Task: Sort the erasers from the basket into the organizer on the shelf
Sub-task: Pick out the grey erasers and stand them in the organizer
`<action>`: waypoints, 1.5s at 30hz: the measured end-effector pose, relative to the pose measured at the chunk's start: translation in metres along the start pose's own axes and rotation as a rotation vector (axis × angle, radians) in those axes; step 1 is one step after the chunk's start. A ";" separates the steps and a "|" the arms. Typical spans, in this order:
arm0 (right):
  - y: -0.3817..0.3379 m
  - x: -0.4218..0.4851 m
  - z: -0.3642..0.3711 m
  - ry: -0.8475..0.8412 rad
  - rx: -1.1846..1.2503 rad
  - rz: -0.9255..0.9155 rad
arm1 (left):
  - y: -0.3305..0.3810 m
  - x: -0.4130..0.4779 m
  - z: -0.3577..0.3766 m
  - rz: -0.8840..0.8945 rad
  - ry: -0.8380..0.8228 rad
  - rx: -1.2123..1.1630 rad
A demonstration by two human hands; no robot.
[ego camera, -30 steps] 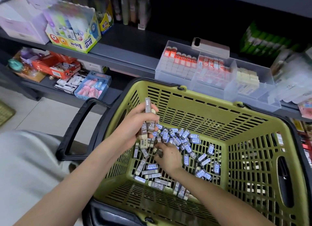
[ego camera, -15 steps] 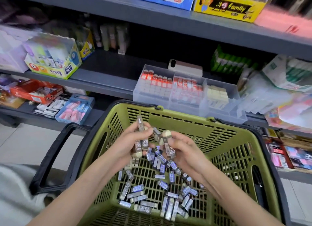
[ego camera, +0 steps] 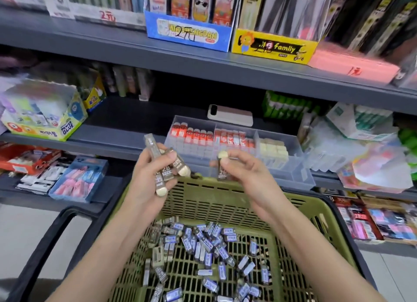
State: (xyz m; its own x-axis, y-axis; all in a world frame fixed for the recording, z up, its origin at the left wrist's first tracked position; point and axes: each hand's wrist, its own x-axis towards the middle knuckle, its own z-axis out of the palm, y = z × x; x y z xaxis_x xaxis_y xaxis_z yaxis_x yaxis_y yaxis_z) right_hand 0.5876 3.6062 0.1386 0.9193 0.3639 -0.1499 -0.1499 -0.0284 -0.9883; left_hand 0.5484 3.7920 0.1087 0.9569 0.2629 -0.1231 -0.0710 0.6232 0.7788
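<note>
A green basket (ego camera: 300,209) in front of me holds several loose erasers (ego camera: 203,249) with blue or brown sleeves. My left hand (ego camera: 153,179) is raised above its far rim, gripping a bundle of brown 2B erasers (ego camera: 168,170). My right hand (ego camera: 246,173) is beside it, pinching a single brown 2B eraser (ego camera: 222,168) upright. Just behind both hands, on the middle shelf, stands the clear organizer (ego camera: 291,166). Its left and middle compartments hold red-sleeved erasers (ego camera: 194,136); the right one holds cream erasers (ego camera: 273,152).
A white phone (ego camera: 230,117) lies behind the organizer. A glue box (ego camera: 45,118) sits on the shelf at left, packets at right. The lower shelf holds a blue tray of pink erasers (ego camera: 79,179). Boxes fill the top shelf. The basket's black handle (ego camera: 52,234) juts left.
My right hand picked an eraser out of the basket and rose. Both hands lifted from inside the basket to above its far rim, close to the organizer.
</note>
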 end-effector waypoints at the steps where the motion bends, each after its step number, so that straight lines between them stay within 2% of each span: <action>1: -0.005 0.010 0.003 0.046 -0.046 -0.026 | 0.005 0.005 -0.004 0.037 0.010 0.020; 4: -0.016 0.045 0.018 0.108 -0.118 -0.086 | 0.016 0.024 -0.015 0.111 0.067 0.056; 9: -0.006 0.090 0.057 0.051 -0.464 0.013 | 0.024 0.053 -0.031 0.087 0.174 0.023; 12: 0.003 0.104 0.074 0.025 -0.662 0.005 | 0.027 0.061 -0.038 0.067 0.169 -0.016; 20: 0.021 0.116 0.091 -0.010 -0.820 0.047 | 0.026 0.061 -0.055 0.023 0.101 -0.096; 24: 0.016 0.116 0.083 -0.113 -0.783 0.171 | 0.026 0.060 -0.054 0.042 0.119 -0.079; 27: 0.013 0.113 0.080 -0.192 -0.837 0.194 | 0.026 0.057 -0.051 0.071 0.099 -0.001; 30: 0.008 0.109 0.082 -0.144 -0.820 0.082 | 0.026 0.055 -0.048 0.088 0.065 0.050; 32: 0.001 0.100 0.086 -0.096 -0.621 -0.051 | 0.026 0.054 -0.047 0.089 0.066 0.056; 34: -0.007 0.089 0.089 -0.171 -0.421 -0.103 | 0.027 0.053 -0.047 0.091 0.060 0.053; 37: -0.011 0.080 0.093 -0.237 -0.418 -0.079 | 0.027 0.051 -0.044 0.098 0.041 0.081; 40: -0.012 0.081 0.091 -0.171 -0.397 -0.037 | 0.025 0.049 -0.041 0.095 0.026 0.091; 43: -0.021 0.088 0.073 -0.040 -0.286 -0.082 | 0.025 0.048 -0.040 0.082 0.042 0.081; 45: -0.025 0.092 0.060 -0.029 -0.307 -0.105 | 0.025 0.048 -0.041 0.074 0.058 0.068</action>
State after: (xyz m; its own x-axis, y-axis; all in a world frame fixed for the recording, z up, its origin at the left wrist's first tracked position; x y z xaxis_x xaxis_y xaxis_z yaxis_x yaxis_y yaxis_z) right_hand 0.6542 3.6960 0.1515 0.9125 0.4059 -0.0503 0.0658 -0.2670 -0.9615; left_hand 0.5810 3.8505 0.0973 0.9316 0.3500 -0.0981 -0.1196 0.5501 0.8265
